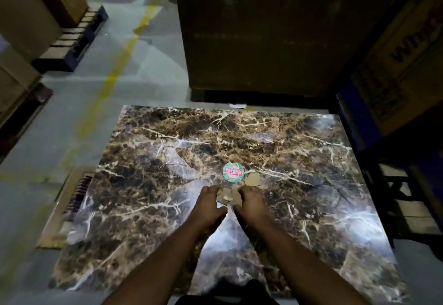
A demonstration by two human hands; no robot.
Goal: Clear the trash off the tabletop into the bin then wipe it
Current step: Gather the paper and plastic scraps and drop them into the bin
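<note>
Far left, stacked cardboard boxes [28,12] on a dark pallet [72,43], grey floor with a worn yellow line [124,48] running away. A flat cardboard sheet [60,209] lies on the floor against the left edge of the bench [148,185], which has a glossy brown marble-pattern top with glare patches. Near bench centre, left hand [211,203] palm-down, fingers curled onto the small torn cardboard scraps [226,195]; whether its grip has actually caught a scrap or just presses on them, cannot tell, blurred. The scraps sit bunched between both hands, touching them. Just beyond the scraps, a round pink-and-teal sticker-like disc [233,172] lies flat on the bench, lettering unreadable. Right hand [249,203] mirrors the left, fingers curled down at the scraps' right side; grip state likewise unclear. One larger cardboard piece [253,180] lies just right of the disc, beyond the right hand's knuckles. Behind the bench, a big dark carton [263,41]; far right, printed boxes [402,60], dim. No bin identifiable.
</note>
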